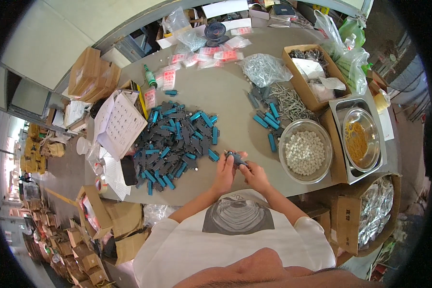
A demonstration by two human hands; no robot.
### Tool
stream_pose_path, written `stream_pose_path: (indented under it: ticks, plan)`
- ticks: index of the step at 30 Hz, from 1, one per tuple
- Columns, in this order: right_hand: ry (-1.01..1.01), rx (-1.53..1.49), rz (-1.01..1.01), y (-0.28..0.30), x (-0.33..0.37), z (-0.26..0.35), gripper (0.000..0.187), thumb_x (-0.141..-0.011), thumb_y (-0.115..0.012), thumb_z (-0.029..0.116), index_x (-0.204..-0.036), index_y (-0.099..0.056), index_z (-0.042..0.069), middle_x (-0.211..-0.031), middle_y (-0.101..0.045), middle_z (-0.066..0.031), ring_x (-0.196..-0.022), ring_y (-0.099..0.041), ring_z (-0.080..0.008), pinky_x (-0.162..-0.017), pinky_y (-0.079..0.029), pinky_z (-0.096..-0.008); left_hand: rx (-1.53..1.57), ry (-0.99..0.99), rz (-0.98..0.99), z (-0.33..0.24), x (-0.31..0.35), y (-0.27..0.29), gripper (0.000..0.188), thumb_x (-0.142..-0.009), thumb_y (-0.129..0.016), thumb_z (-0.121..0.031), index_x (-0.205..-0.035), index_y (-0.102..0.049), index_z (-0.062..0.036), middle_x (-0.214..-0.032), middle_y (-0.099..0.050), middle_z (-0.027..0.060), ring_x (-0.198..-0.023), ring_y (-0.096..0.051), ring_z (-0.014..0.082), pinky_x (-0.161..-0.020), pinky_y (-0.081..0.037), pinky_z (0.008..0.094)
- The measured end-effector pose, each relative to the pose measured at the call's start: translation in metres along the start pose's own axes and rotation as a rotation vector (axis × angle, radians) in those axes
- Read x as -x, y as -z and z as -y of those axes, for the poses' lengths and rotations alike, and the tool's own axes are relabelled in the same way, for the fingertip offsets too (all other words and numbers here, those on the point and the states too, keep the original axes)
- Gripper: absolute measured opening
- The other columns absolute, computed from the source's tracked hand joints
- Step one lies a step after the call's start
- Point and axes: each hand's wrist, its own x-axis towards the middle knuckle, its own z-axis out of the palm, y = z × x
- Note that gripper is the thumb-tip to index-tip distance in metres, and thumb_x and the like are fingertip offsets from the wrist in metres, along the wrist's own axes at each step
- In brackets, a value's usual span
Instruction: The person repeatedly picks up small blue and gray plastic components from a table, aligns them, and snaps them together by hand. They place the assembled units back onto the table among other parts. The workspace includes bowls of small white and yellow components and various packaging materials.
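Observation:
Close in front of my shirt, at the table's near edge, both hands meet around a small dark grey-blue block-shaped part (pixel 235 159). My left hand (pixel 225 174) is closed on its left side, thumb along it. The fingers of my right hand (pixel 255 175) pinch its right end. Any finer piece between the fingers is too small to make out. Left of my hands spreads a big heap of similar dark grey and blue parts (pixel 177 137). To the right, a smaller group of these parts (pixel 269 120) lies by a pile of long screws (pixel 289 101).
A metal bowl of white pellets (pixel 306 151) stands right of my hands. Beyond it, a bowl of yellow rings (pixel 361 139) sits in a steel tray. An open cardboard box (pixel 317 77), bagged screws (pixel 264 68) and a green bottle (pixel 150 76) lie farther off. Papers (pixel 117 122) cover the left edge.

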Motion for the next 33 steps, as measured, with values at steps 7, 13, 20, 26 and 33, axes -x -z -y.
stream_pose_path:
  ticks: [7,13,20,26,33]
  plan:
    - [0.108,-0.187,0.0,0.002,-0.003,-0.006,0.04,-0.095,-0.046,0.037,-0.085,-0.059,0.0,-0.068,-0.057,-0.0047,-0.058,-0.053,-0.012,-0.053,-0.044,-0.0293,0.141,0.052,0.007,-0.005,-0.005,-0.001,0.024,-0.1,-0.035,-0.021,-0.116,-0.04,-0.0034,-0.112,-0.054,0.0151,-0.111,-0.053,0.027,-0.09,-0.045,0.0357]
    - [0.083,-0.309,-0.001,-0.001,-0.005,-0.007,0.028,-0.092,-0.052,0.026,-0.084,-0.059,-0.001,-0.069,-0.058,-0.0043,-0.057,-0.053,-0.0113,-0.053,-0.044,-0.0289,0.201,0.101,0.011,-0.009,-0.008,0.003,0.022,-0.099,-0.038,-0.016,-0.117,-0.041,-0.004,-0.106,-0.05,0.0114,-0.113,-0.051,0.0274,-0.094,-0.041,0.0375]
    - [0.14,-0.217,-0.158,-0.005,0.002,0.007,0.014,-0.086,-0.061,0.01,-0.087,-0.054,-0.003,-0.075,-0.063,-0.0095,-0.06,-0.06,-0.0135,-0.054,-0.049,-0.028,0.109,0.077,-0.027,-0.002,-0.008,0.002,0.027,-0.099,-0.038,-0.015,-0.123,-0.035,-0.004,-0.113,-0.043,0.0089,-0.111,-0.049,0.0228,-0.091,-0.042,0.034]
    - [-0.017,-0.604,-0.091,-0.007,0.002,0.007,0.017,-0.087,-0.06,0.009,-0.091,-0.05,-0.005,-0.074,-0.062,-0.0119,-0.063,-0.062,-0.0164,-0.055,-0.051,-0.0283,0.169,0.116,-0.013,-0.011,-0.007,-0.005,0.025,-0.099,-0.037,-0.015,-0.122,-0.036,-0.0044,-0.113,-0.044,0.0096,-0.114,-0.048,0.0244,-0.092,-0.042,0.0362]
    - [0.065,-0.269,-0.061,-0.007,0.003,0.007,0.019,-0.088,-0.058,0.013,-0.096,-0.055,-0.004,-0.072,-0.064,-0.0119,-0.059,-0.062,-0.0164,-0.054,-0.05,-0.0287,0.156,0.056,0.016,-0.014,-0.008,-0.003,0.022,-0.099,-0.038,-0.015,-0.118,-0.04,-0.0043,-0.117,-0.052,0.0157,-0.116,-0.049,0.0294,-0.097,-0.04,0.0397]
